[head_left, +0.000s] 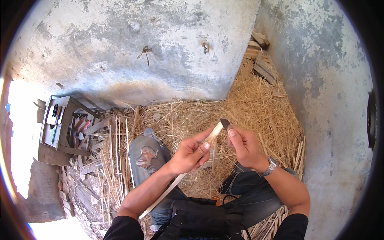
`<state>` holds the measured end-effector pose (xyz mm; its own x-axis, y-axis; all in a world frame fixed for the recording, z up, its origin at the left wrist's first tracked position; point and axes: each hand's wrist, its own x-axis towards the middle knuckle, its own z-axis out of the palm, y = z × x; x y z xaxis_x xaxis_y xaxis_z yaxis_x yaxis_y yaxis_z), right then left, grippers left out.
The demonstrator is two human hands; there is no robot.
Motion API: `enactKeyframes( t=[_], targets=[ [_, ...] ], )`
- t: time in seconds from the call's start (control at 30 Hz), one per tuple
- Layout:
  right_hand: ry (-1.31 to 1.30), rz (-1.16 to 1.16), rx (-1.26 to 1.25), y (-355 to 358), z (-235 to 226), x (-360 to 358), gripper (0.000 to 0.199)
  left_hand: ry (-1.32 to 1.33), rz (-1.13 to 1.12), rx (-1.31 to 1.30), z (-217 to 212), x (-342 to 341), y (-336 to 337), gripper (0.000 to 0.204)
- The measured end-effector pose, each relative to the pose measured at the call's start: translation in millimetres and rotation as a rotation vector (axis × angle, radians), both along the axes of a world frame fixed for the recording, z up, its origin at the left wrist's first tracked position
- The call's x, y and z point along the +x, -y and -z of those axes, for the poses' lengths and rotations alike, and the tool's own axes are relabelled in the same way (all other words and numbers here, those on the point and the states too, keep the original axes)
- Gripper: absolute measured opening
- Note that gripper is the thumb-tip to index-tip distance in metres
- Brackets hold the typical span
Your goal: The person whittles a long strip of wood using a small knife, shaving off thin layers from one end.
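Observation:
My left hand [188,155] is closed around a long, flat, pale strip of split bamboo or wood [163,197]. The strip slants from beside my left forearm up past my fingers, and its upper end sticks out above my thumb. In my right hand [245,148], a knife is gripped with the thumb pressed along it. The dark knife blade [225,123] meets or lies just beside the strip's upper end; whether its edge bites into the strip I cannot tell. The handle is hidden inside my fist.
Pale shavings [264,108] cover the floor around my bent legs. Long thin strips [116,156] lie at the left, and more are at the lower right. A small wooden stool [64,124] with pens on it stands at far left. Wood blocks [264,66] lie between the walls.

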<state>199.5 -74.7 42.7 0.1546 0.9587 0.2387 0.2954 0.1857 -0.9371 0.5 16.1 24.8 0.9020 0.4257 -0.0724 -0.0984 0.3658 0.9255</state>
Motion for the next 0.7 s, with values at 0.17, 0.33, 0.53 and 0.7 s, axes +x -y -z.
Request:
enactKeyframes(
  t=[0.17, 0.33, 0.53, 0.7],
  targets=[
    [0.385, 0.129, 0.007, -2, -13, 6, 0.027, -0.053, -0.003, 0.025, 2, 0, 2, 0.054],
    [0.45, 0.141, 0.034, -4, -9, 11, 0.026, -0.06, 0.006, 0.036, -3, 6, 4, 0.055],
    [0.357, 0.121, -0.037, -5, -4, 3, 0.028, 0.011, -0.018, -0.032, 3, 7, 8, 0.054],
    [0.211, -0.001, -0.064, 2, 12, -18, 0.029, -0.023, 0.011, -0.014, 3, 1, 1, 0.049]
  ],
)
